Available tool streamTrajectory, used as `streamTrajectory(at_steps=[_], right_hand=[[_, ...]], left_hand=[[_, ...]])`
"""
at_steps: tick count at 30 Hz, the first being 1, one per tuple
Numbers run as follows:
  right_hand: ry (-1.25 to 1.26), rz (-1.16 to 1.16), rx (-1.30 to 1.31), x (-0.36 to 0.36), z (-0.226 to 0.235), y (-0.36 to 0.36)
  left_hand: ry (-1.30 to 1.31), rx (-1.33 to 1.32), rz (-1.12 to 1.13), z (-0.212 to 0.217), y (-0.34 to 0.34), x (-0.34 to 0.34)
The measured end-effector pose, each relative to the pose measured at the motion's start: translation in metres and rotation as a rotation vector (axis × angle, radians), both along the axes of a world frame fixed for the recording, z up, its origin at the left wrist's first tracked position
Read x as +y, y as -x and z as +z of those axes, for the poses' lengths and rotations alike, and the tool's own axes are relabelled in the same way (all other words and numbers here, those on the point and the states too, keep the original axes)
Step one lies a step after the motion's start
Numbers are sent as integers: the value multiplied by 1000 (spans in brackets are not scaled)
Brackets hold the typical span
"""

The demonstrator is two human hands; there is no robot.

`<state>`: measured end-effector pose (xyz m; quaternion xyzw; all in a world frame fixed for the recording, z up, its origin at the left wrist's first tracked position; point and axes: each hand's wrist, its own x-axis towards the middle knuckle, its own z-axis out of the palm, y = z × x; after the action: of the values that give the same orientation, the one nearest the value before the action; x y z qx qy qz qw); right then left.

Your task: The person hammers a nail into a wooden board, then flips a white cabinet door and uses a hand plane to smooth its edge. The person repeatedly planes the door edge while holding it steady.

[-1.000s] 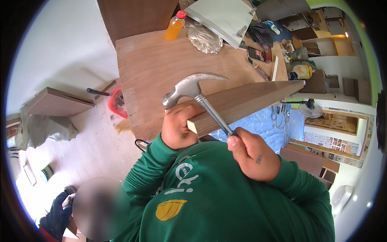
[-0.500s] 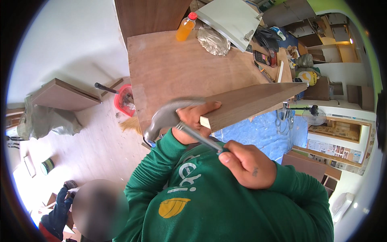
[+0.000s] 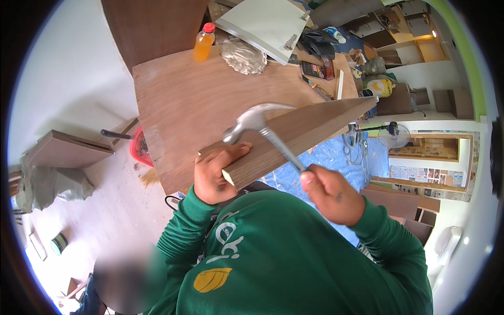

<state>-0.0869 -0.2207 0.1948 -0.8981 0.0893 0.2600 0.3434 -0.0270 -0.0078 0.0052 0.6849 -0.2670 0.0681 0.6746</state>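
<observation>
A brown wood-grain board [image 3: 310, 126] lies slantwise along the near edge of the plywood worktop [image 3: 178, 105], its pale cut end toward me. My left hand [image 3: 216, 172] grips that near end, fingers lying over the top face and the palm at its corner. My right hand [image 3: 335, 193] is closed round the handle of a steel claw hammer [image 3: 257, 117]. The hammer head hangs above the board, just beyond my left fingers; contact with the wood cannot be made out. Part of the handle is hidden in my fist.
A bottle of orange drink [image 3: 204, 43], a crumpled pale bundle [image 3: 243, 56] and a white panel [image 3: 262, 26] stand at the worktop's far side. A phone [image 3: 312, 70] lies farther right. Left are a red dustpan [image 3: 139, 148] and leaning panels [image 3: 68, 149]; right, a fan [image 3: 394, 135].
The hammer has swung from in front of my left wrist to over the board, its head turned. My left hand keeps hold of the board's end. The whole view has shifted a little.
</observation>
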Motion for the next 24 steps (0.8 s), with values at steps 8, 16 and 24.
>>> streamTrajectory(at_steps=[8,16,24], right_hand=[[203,-200,-102,-121,-8,3],[214,-446,-90,-243,-19,-33],[223,-598,-131,-348,-32,-53]], left_hand=[[23,2,21,-2,-3,-7],[-28,-48,22,1,-5,-6],[-29,23,81,-7,-2,-9]])
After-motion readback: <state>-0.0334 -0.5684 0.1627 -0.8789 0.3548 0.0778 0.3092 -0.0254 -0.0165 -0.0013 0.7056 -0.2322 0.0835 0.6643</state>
